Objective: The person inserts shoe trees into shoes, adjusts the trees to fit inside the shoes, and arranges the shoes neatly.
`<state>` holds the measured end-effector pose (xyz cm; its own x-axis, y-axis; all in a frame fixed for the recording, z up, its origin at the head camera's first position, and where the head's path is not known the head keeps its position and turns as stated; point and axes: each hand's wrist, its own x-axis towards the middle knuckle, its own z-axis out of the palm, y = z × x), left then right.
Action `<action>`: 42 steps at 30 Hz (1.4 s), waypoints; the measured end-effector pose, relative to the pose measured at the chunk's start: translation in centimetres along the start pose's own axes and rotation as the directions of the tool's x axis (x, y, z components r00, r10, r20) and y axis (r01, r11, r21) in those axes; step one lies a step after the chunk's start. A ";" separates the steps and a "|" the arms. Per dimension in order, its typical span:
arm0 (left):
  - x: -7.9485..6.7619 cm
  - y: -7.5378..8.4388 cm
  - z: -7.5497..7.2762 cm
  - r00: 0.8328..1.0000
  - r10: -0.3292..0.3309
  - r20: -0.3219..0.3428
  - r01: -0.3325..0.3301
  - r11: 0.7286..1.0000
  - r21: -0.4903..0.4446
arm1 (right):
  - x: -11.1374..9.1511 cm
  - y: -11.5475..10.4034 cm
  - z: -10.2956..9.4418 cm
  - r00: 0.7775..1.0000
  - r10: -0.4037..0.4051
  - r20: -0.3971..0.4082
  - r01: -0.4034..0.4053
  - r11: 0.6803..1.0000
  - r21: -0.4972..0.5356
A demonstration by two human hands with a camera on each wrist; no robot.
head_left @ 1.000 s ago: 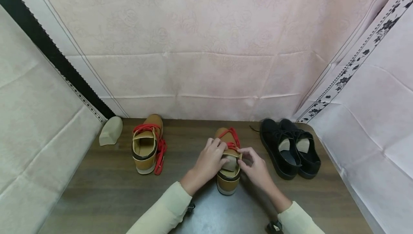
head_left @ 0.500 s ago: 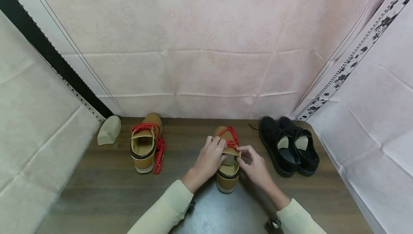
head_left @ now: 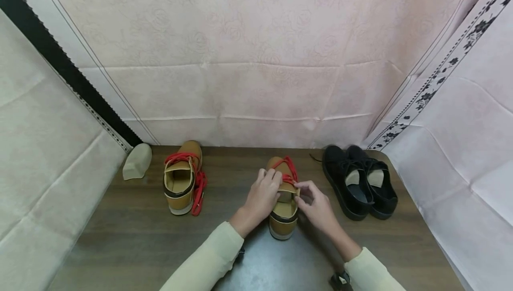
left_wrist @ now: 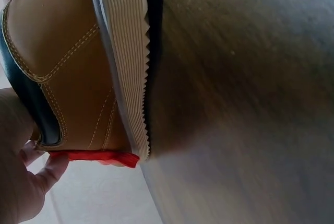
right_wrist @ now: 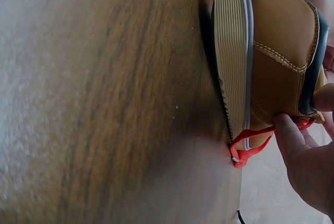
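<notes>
Lower centre: left hand (head_left: 261, 196) and right hand (head_left: 317, 207) pinch opposite edges of 1 tan shoe (head_left: 282, 228), apparently to steady it and spread its opening.

A brown wood-grain surface (head_left: 232, 179) bears a cream, rounded insert (head_left: 137, 162) at its far left corner, then a tan shoe (head_left: 180, 203) with red laces along the far edge, another tan shoe (head_left: 282, 228) mid-surface, and two black shoes (head_left: 348, 195) toward the far right corner.
</notes>
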<state>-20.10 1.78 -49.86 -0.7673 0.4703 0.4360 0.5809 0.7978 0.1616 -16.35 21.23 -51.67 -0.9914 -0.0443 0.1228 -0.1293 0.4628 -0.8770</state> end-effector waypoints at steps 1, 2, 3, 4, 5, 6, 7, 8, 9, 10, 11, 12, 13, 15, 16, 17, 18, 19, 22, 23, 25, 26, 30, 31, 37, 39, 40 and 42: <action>0.0 0.0 0.0 1.000 -0.002 -0.002 0.002 1.000 -0.006 | 0.0 0.0 0.0 1.000 -0.001 0.002 0.001 1.000 0.000; 0.0 -0.1 0.1 1.000 -0.006 -0.001 0.006 1.000 -0.017 | -0.1 0.0 0.0 1.000 -0.004 0.002 0.004 1.000 0.002; 0.0 -0.1 0.1 1.000 -0.008 -0.001 0.008 1.000 -0.026 | -0.1 0.0 -0.1 1.000 -0.004 0.004 0.004 1.000 0.001; 0.0 -0.1 0.1 1.000 -0.011 0.000 0.011 0.999 -0.036 | -0.1 0.0 -0.1 1.000 -0.007 0.005 0.007 1.000 0.001; 0.0 -0.2 0.1 1.000 -0.014 0.003 0.014 0.999 -0.050 | -0.1 0.0 -0.1 1.000 -0.010 0.005 0.010 1.000 0.001; 0.0 -0.2 0.1 1.000 -0.018 0.009 0.019 0.998 -0.062 | -0.2 0.0 -0.1 1.000 -0.017 0.006 0.017 1.000 0.001; 0.0 -0.3 0.0 1.000 -0.020 0.014 0.021 0.997 -0.076 | -0.2 0.1 -0.1 1.000 -0.027 0.006 0.027 1.000 0.002; 0.0 -0.3 -0.1 0.999 -0.024 0.023 0.026 0.995 -0.092 | -0.2 0.1 -0.1 0.999 -0.038 0.007 0.038 0.999 0.002; 0.0 -0.4 -0.2 0.999 -0.027 0.029 0.030 0.994 -0.106 | -0.2 0.2 -0.1 0.999 -0.048 0.008 0.048 0.999 0.001; -0.1 -0.5 -0.2 0.999 -0.030 0.033 0.034 0.992 -0.122 | -0.2 0.3 -0.1 0.998 -0.062 0.009 0.062 0.998 -0.001; -0.1 -0.6 -0.3 0.999 -0.033 0.038 0.038 0.990 -0.137 | -0.2 0.4 -0.1 0.997 -0.080 0.007 0.080 0.997 -0.002; -0.1 -0.7 -0.4 0.999 -0.034 0.041 0.040 0.988 -0.152 | -0.3 0.5 -0.1 0.996 -0.093 0.008 0.093 0.996 -0.001; -0.2 -0.8 -0.5 0.999 -0.034 0.042 0.041 0.985 -0.170 | -0.3 0.5 -0.1 0.994 -0.105 0.007 0.105 0.994 -0.003; -0.4 -0.9 -0.7 0.999 -0.033 0.038 0.040 0.979 -0.200 | -0.4 0.6 -0.1 0.992 -0.124 0.010 0.124 0.992 -0.008; -0.5 -1.1 -0.8 0.999 -0.027 0.032 0.033 0.976 -0.215 | -0.5 0.6 -0.1 0.991 -0.132 0.010 0.132 0.991 -0.009; -0.6 -1.1 -1.0 0.999 -0.023 0.026 0.028 0.973 -0.228 | -0.5 0.6 -0.1 0.990 -0.140 0.010 0.140 0.990 -0.010; -0.7 -1.3 -1.1 1.000 -0.019 0.018 0.022 0.971 -0.239 | -0.6 0.6 -0.1 0.990 -0.139 0.011 0.139 0.990 -0.011; -0.8 -1.3 -1.2 1.000 -0.018 0.008 0.019 0.968 -0.249 | -0.7 0.5 -0.1 0.990 -0.144 0.013 0.144 0.989 -0.016; -1.1 -1.6 -1.4 0.999 -0.014 -0.032 0.005 0.964 -0.266 | -0.9 0.4 0.0 0.986 -0.164 0.003 0.164 0.985 -0.061; -1.2 -1.7 -1.5 0.999 -0.015 -0.046 0.002 0.963 -0.270 | -1.1 0.3 0.0 0.984 -0.178 -0.004 0.177 0.980 -0.086; -1.3 -1.8 -1.7 0.997 -0.020 -0.069 0.000 0.960 -0.279 | -1.3 0.1 0.0 0.976 -0.216 -0.017 0.212 0.967 -0.140; -1.4 -1.8 -1.8 0.997 -0.019 -0.081 -0.004 0.960 -0.281 | -1.4 0.0 0.0 0.971 -0.240 -0.025 0.232 0.958 -0.168; -1.6 -2.0 -2.4 0.992 -0.014 -0.124 -0.021 0.961 -0.276 | -1.9 -0.7 -0.2 0.943 -0.331 -0.034 0.310 0.912 -0.269; -1.6 -2.1 -2.6 0.991 -0.008 -0.133 -0.028 0.962 -0.271 | -2.0 -0.9 -0.3 0.935 -0.352 -0.029 0.330 0.899 -0.289; -2.2 -2.9 -3.6 0.990 0.007 -0.139 -0.040 0.970 -0.238 | -2.4 -1.8 -0.6 0.878 -0.477 0.038 0.455 0.809 -0.372; -2.4 -3.3 -3.8 0.991 0.001 -0.130 -0.032 0.972 -0.232 | -2.6 -2.1 -0.6 0.857 -0.511 0.062 0.493 0.779 -0.387; -2.6 -3.5 -3.9 0.992 -0.004 -0.125 -0.025 0.973 -0.230 | -2.6 -2.2 -0.5 0.844 -0.531 0.074 0.514 0.764 -0.391; -2.9 -3.9 -4.1 0.993 -0.015 -0.117 -0.013 0.972 -0.235 | -2.7 -2.3 -0.4 0.815 -0.571 0.095 0.559 0.733 -0.389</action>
<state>-19.02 -4.24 -48.09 -0.7388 0.4113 0.5338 0.6384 0.6808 0.3590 -13.33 20.59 -49.79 -0.7362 -0.3849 0.5567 -0.6417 0.6584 -0.3933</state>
